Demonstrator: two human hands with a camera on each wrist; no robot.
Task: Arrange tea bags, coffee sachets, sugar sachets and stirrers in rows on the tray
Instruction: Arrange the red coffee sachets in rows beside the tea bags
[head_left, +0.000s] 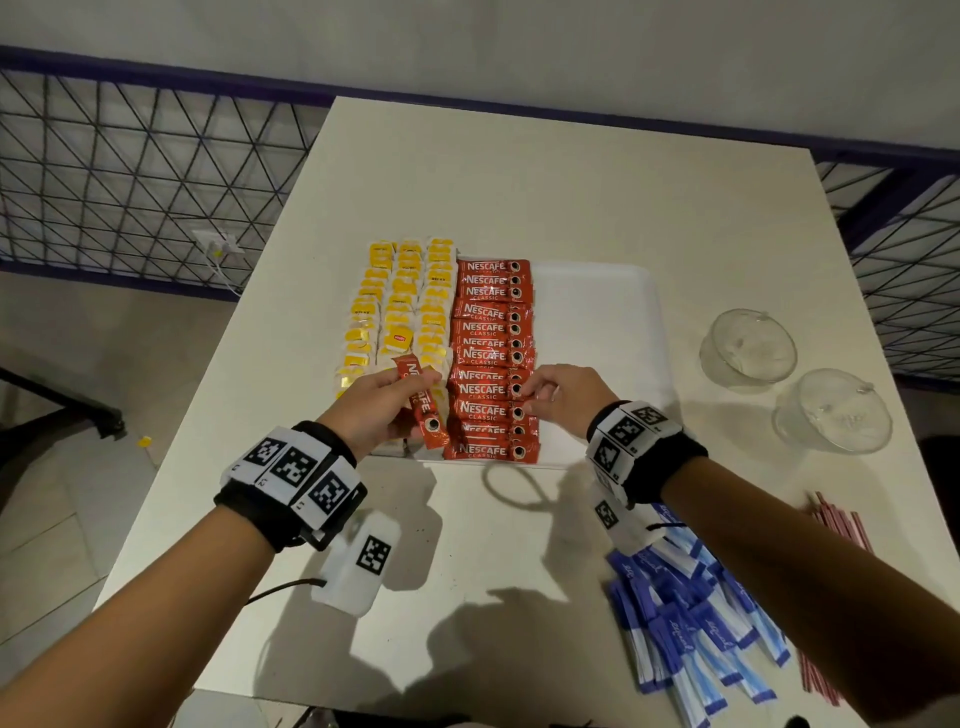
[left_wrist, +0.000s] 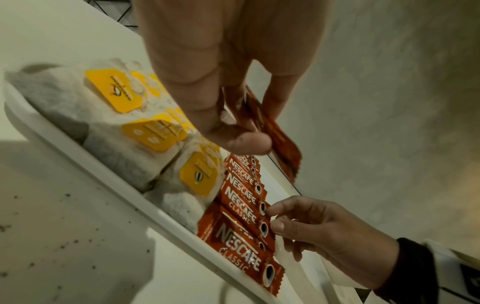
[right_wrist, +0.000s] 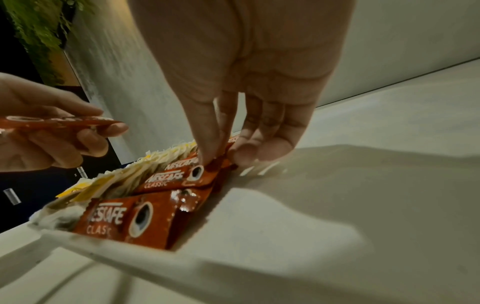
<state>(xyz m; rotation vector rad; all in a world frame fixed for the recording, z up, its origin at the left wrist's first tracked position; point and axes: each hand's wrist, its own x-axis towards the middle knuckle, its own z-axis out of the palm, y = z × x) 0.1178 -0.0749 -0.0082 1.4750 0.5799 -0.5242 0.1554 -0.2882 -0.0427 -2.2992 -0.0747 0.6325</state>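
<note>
Tray: white tray (head_left: 597, 291) on the white bench (head_left: 519, 182) — right half bare.
Tea bags: yellow-tagged tea bags (head_left: 400, 301) in three rows along the tray's left side.
Coffee row: red coffee sachets (head_left: 491, 358) overlapping in one column just right of the tea bags.
Left hand: left hand (head_left: 376, 408) over the tray's near-left corner, fingers (left_wrist: 241, 142) curled, pinching one loose coffee sachet (head_left: 422, 402) above the tea bags.
Right hand: right hand (head_left: 563, 397) — fingertips (right_wrist: 210, 156) pinching the right end of a sachet low in the column.
Sugar: blue sugar sachets (head_left: 685, 623) heaped on the bench, near right.
Stirrers: red stirrers (head_left: 844, 525) beside that heap.
Other: two clear glass cups (head_left: 789, 379) on the bench right of the tray.
</note>
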